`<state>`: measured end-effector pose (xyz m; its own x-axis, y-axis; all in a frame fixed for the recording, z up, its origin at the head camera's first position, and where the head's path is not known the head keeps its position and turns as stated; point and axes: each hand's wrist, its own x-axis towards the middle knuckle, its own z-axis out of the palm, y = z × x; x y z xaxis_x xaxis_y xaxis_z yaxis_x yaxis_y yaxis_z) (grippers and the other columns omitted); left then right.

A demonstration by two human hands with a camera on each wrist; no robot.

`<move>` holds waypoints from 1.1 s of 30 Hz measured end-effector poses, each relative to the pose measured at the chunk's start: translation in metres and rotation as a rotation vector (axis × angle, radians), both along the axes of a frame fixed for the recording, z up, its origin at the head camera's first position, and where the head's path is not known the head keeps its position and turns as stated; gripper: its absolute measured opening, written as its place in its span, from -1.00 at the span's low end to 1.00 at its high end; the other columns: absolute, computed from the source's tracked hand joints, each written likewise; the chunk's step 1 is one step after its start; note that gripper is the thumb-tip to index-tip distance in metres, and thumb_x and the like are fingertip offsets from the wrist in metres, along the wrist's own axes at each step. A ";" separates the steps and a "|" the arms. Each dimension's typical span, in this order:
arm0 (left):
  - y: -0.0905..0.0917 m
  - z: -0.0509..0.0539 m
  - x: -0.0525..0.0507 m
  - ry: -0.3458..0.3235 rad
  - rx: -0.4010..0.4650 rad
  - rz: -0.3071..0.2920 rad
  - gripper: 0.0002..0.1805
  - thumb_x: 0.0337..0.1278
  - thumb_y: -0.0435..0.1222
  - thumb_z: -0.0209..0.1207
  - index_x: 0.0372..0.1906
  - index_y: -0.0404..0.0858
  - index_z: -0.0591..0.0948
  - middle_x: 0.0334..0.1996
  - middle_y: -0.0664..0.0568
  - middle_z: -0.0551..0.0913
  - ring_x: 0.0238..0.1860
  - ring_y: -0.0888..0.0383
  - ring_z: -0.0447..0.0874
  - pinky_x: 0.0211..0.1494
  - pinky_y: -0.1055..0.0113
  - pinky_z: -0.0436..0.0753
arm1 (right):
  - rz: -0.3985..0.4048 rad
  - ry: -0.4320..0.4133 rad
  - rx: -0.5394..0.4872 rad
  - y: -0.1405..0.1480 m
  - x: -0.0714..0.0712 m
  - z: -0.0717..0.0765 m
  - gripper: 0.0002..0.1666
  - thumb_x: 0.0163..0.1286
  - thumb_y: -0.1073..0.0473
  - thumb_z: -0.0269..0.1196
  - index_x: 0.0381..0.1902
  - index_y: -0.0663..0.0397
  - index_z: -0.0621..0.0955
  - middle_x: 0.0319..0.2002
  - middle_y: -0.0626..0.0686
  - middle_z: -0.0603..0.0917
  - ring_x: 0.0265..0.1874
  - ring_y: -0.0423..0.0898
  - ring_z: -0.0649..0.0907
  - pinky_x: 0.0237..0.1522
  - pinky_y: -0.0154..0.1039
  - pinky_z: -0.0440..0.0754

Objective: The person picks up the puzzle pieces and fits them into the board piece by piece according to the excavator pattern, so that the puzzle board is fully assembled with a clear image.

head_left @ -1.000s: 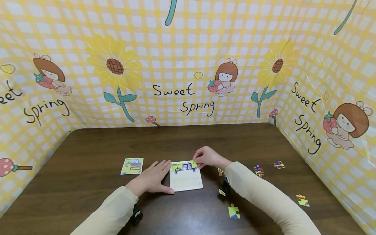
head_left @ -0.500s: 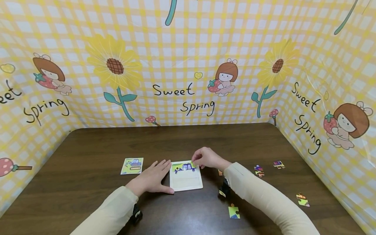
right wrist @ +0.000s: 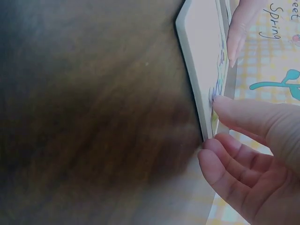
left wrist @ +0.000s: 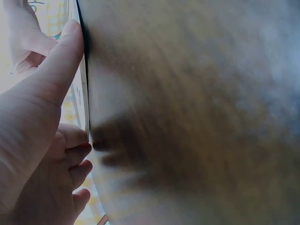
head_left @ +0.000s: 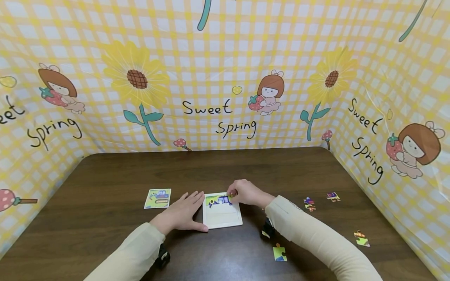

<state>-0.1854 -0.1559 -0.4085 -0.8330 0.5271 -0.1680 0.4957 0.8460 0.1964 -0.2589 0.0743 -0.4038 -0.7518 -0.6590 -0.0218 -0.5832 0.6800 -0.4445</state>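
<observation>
In the head view a white puzzle tray lies mid-table, its upper part filled with joined jigsaw pieces in green, yellow and purple. My left hand rests flat at the tray's left side, thumb near the lower left corner and fingertips by the upper left. At the upper right corner, my right hand pinches a yellow-green puzzle piece, mostly hidden by the fingers. The right wrist view shows its thumb down on the picture and other fingers curled beside the tray's edge.
A picture card of a vehicle lies left of the left hand. Loose pieces lie to the right: a green one in front, an orange-green one, a purple-orange one and a striped one. Patterned cloth walls the table.
My right hand has shifted slightly left and nearer along the tray's upper right corner, covering more of the piece there. The left hand has stayed in place.
</observation>
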 end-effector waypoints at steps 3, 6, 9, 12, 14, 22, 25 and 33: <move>0.000 0.000 0.000 0.001 -0.004 0.001 0.15 -0.17 0.35 0.12 0.35 -0.43 0.17 0.36 -0.19 0.13 0.37 -0.10 -0.01 0.33 -0.04 -0.02 | 0.002 0.006 0.004 -0.001 0.000 0.000 -0.88 0.10 0.31 0.36 -0.35 0.09 0.70 -0.47 -0.09 0.55 -0.46 -0.17 0.45 -0.38 -0.30 0.44; 0.000 0.000 0.000 0.002 -0.006 0.002 0.15 -0.18 0.36 0.12 0.35 -0.43 0.17 0.36 -0.19 0.13 0.37 -0.10 0.00 0.33 -0.04 -0.02 | 0.006 0.010 0.000 0.000 0.000 -0.001 -0.89 0.10 0.30 0.36 -0.35 0.08 0.70 -0.45 -0.10 0.56 -0.45 -0.19 0.45 -0.37 -0.31 0.45; 0.000 0.000 0.000 -0.001 -0.002 0.001 0.15 -0.17 0.35 0.12 0.35 -0.44 0.17 0.36 -0.19 0.13 0.36 -0.10 0.00 0.33 -0.03 -0.02 | -0.004 0.004 -0.015 0.004 0.001 0.000 -0.88 0.11 0.27 0.36 -0.34 0.07 0.70 -0.45 -0.10 0.56 -0.45 -0.18 0.46 -0.38 -0.31 0.45; 0.000 0.000 0.000 -0.003 0.001 -0.003 0.15 -0.17 0.35 0.13 0.35 -0.44 0.16 0.36 -0.20 0.12 0.36 -0.11 0.00 0.33 -0.02 -0.02 | -0.024 -0.011 -0.041 0.010 0.002 0.004 -0.84 0.12 0.24 0.36 -0.29 0.08 0.69 -0.44 -0.10 0.56 -0.45 -0.17 0.47 -0.39 -0.31 0.47; 0.000 -0.001 0.000 -0.001 -0.001 -0.006 0.15 -0.17 0.35 0.12 0.35 -0.43 0.15 0.36 -0.20 0.11 0.36 -0.11 0.00 0.34 -0.02 -0.02 | -0.032 -0.017 -0.063 0.016 0.002 0.006 -0.81 0.12 0.24 0.36 -0.26 0.10 0.69 -0.44 -0.11 0.56 -0.45 -0.17 0.47 -0.40 -0.31 0.48; -0.001 -0.002 -0.001 0.003 0.001 -0.012 0.15 -0.16 0.35 0.11 0.36 -0.43 0.14 0.37 -0.20 0.09 0.37 -0.11 -0.02 0.34 -0.01 -0.02 | -0.079 -0.045 -0.114 0.052 0.006 0.015 -0.75 0.13 0.23 0.35 -0.19 0.14 0.66 -0.33 -0.06 0.62 -0.40 -0.20 0.54 -0.33 -0.29 0.54; -0.001 -0.002 0.000 0.005 0.005 -0.014 0.15 -0.15 0.35 0.12 0.36 -0.43 0.14 0.37 -0.21 0.09 0.37 -0.11 -0.01 0.34 -0.01 -0.02 | -0.086 -0.048 -0.122 0.067 0.008 0.015 -0.73 0.14 0.24 0.35 -0.17 0.17 0.65 -0.31 -0.03 0.63 -0.39 -0.19 0.55 -0.33 -0.28 0.55; -0.001 -0.001 0.001 0.004 0.018 -0.013 0.15 -0.16 0.34 0.13 0.35 -0.45 0.14 0.36 -0.23 0.10 0.36 -0.13 0.00 0.33 -0.03 -0.02 | -0.067 -0.038 -0.106 0.103 0.014 0.013 -0.68 0.12 0.23 0.36 -0.15 0.22 0.63 -0.31 0.01 0.61 -0.39 -0.15 0.53 -0.33 -0.25 0.53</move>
